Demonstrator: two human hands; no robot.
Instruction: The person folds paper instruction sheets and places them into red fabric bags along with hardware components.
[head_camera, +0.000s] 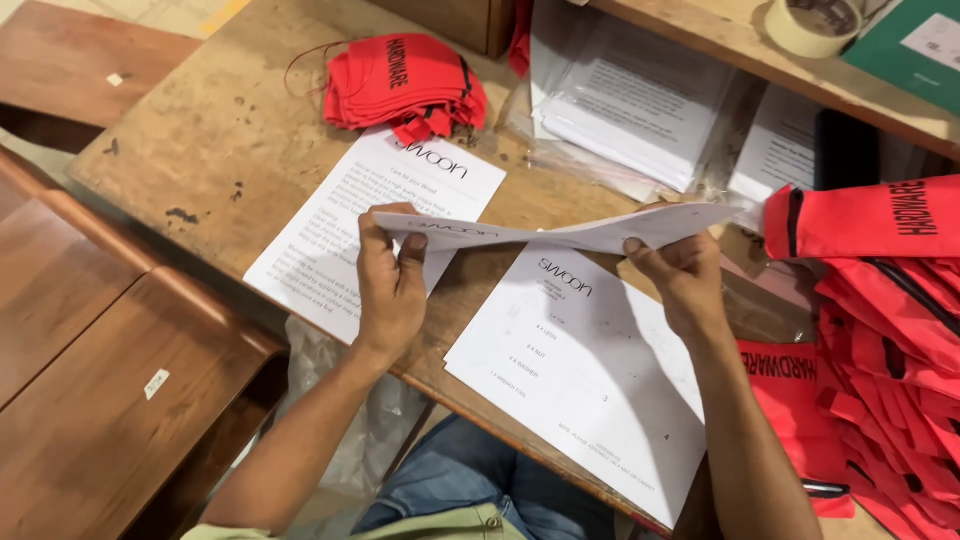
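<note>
My left hand (391, 280) and my right hand (682, 278) each pinch an end of a white printed sheet (560, 232), held almost flat and edge-on above the wooden table (210, 150). Under it lie two more printed sheets: one at the left (340, 215) and one in front of me (580, 380), reaching past the table's near edge.
A stack of small red drawstring bags (405, 85) lies at the back of the table. A large heap of red bags (880, 330) fills the right side. Clear plastic sleeves with papers (630, 95) lie behind, and a tape roll (812, 25) sits on a shelf. Wooden benches (90, 330) stand at the left.
</note>
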